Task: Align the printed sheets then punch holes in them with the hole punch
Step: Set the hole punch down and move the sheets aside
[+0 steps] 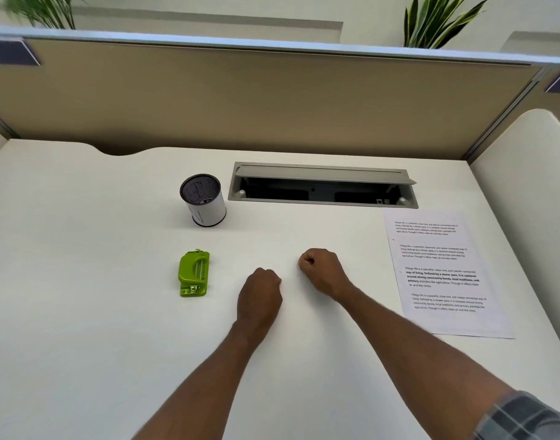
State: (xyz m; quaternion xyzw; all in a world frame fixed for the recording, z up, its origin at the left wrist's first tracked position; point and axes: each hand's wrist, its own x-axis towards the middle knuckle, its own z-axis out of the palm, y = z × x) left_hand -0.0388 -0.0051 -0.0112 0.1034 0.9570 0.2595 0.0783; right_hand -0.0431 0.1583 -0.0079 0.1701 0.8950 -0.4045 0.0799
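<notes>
**Fists on the desk, punch to the left, sheets to the right**

Desk (pixel 81 328) surface runs white and bare along your left side, right out to its rounded left edge, so you have plenty of room there. Moving right, the green hole punch (pixel 193 273) lies flat on the desk, well short of the front edge, with the mesh pen cup (pixel 203 199) standing upright behind it, nearer the partition (pixel 240 100).

Next comes your left hand (pixel 260 295), curled into a closed fist, knuckles down on the desk. It holds nothing and sits near the punch without touching it; a strip of bare desk lies between them.

Just right of it and a little farther from you, your right hand (pixel 323 272) is also balled shut and empty, resting on the desk. The two fists are close together but apart. Behind them the cable tray (pixel 323 185) is set into the desk with its lid raised, and open surface lies between it and your knuckles.

Farthest right, the printed sheets (pixel 443 274) lie flat, fanned unevenly so their edges do not line up. Their top corner sits just beside the cable tray's right end; your right forearm passes close to their lower left edge. A plaid sleeve (pixel 526 417) shows at the bottom right corner.
</notes>
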